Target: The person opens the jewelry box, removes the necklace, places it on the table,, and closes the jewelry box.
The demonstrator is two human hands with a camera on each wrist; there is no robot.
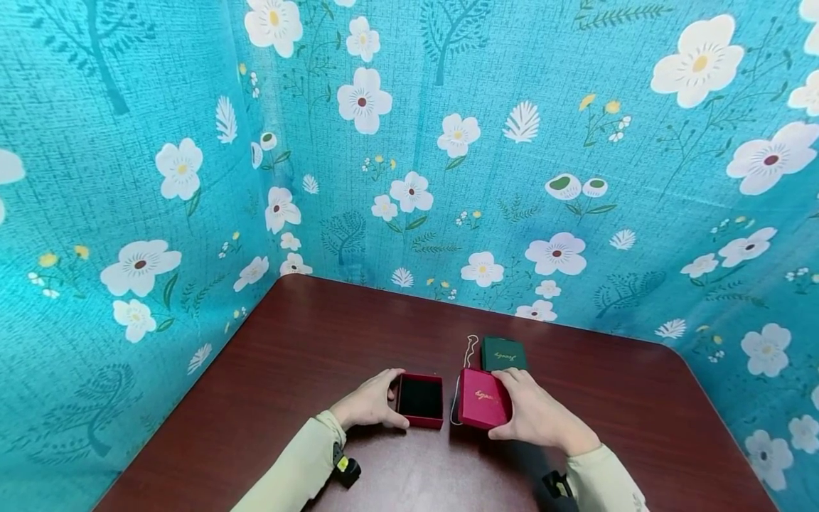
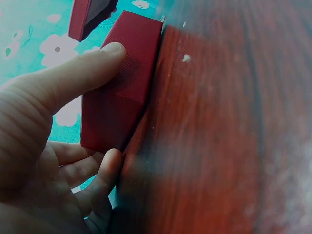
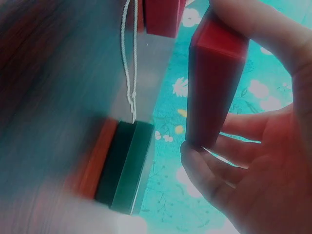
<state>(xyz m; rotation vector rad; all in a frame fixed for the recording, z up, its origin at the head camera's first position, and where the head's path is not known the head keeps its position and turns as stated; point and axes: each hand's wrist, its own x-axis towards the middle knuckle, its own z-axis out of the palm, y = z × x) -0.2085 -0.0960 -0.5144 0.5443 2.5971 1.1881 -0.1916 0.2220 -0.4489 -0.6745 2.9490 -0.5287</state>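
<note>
A red jewelry box base with a black lining stands on the table, its top side uncovered. My left hand grips it from the left, thumb on the near wall and fingers around the far side. My right hand holds the red box lid, which bears gold lettering, between thumb and fingers. In the right wrist view the lid is raised off the table, apart from the base. A pale cord necklace lies between base and lid, partly hidden by the lid.
Behind the lid a dark green box with gold lettering sits on the table. The brown wooden table meets a blue flowered cloth at its back and sides.
</note>
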